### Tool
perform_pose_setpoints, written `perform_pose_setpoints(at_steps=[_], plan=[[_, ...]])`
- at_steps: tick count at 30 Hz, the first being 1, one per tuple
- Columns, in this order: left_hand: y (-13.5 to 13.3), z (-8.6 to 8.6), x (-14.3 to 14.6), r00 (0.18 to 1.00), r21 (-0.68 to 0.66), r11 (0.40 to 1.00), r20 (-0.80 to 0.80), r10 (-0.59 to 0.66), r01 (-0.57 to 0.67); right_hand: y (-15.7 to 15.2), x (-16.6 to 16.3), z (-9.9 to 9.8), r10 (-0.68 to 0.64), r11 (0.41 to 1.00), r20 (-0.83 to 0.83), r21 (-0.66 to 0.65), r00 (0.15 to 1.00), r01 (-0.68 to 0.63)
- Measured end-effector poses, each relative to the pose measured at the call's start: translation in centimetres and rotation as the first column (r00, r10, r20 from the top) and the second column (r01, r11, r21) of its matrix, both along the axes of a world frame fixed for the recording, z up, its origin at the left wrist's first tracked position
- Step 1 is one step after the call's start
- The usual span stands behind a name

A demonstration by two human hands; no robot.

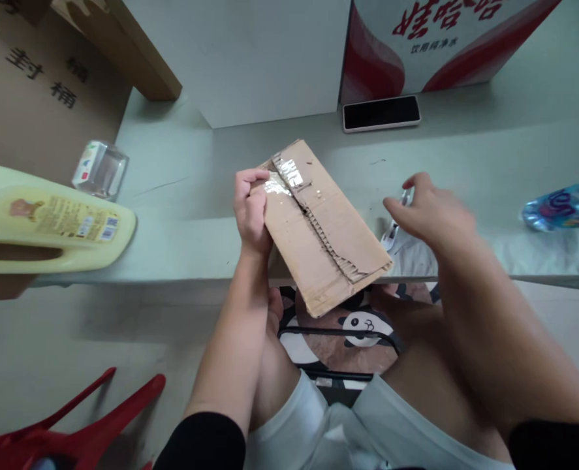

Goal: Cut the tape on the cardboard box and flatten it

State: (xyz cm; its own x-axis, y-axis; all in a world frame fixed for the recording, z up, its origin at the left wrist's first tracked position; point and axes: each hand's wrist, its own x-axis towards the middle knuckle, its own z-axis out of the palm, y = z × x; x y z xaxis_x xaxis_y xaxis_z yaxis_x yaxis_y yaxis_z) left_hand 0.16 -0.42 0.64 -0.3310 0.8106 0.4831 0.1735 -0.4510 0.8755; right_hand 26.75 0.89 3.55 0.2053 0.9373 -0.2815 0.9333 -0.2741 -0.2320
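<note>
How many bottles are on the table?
2. A big yellow bottle lies on its side at the table's left edge, and a blue water bottle lies at the far right, partly cut off. More may be hidden out of view.

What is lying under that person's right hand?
Under the right hand, something white with a dark part lies on the table. The hand and flat cardboard box cover most.

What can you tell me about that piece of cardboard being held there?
The cardboard piece is a flat, brown, roughly rectangular corrugated sheet, with a ragged tear running down it and scraps of shiny clear tape near its top. It is tilted, its lower end jutting past the table edge. The left hand grips its upper left edge; the right hand is apart from it.
</note>
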Motion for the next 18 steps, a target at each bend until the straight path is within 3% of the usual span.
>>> perform_pose_setpoints(at_steps=[3,7,10,12,13,15,17,18], plan=[[0.0,0.0,0.0,1.000,-0.006,1.000,-0.015,-0.019,0.019,-0.4,-0.1,-0.1,0.104,0.986,0.068,-0.137,0.992,-0.094],[0.1,-0.1,0.0,1.000,-0.048,0.999,0.003,-0.026,0.026,-0.4,-0.5,-0.7,0.155,0.979,0.067,-0.145,0.986,-0.144],[0.3,-0.2,-0.3,0.999,-0.021,0.999,0.010,-0.037,0.037,-0.3,-1.2,-0.3,0.127,0.992,-0.074,-0.003,0.989,-0.128],[0.3,-0.1,-0.6,0.998,0.009,1.000,-0.051,-0.019,0.020,-0.3,-1.7,0.7,0.083,0.985,-0.365,0.172,0.927,-0.020],[0.3,0.0,-0.7,0.996,0.023,1.000,-0.094,-0.007,0.009,-0.4,-2.0,1.4,0.094,0.966,-0.548,0.253,0.831,0.057],[0.1,0.5,-0.8,0.985,0.042,0.999,-0.170,0.009,-0.002,-1.0,-2.5,3.3,0.221,0.908,-0.831,0.366,0.510,0.203],[-0.1,1.1,-0.8,0.977,0.033,0.999,-0.212,0.003,0.004,-2.0,-3.0,5.5,0.391,0.872,-0.901,0.428,0.189,0.237],[-0.3,1.5,-0.7,0.974,0.018,1.000,-0.225,-0.002,0.006,-2.6,-3.3,6.6,0.429,0.871,-0.899,0.438,0.089,0.224]])
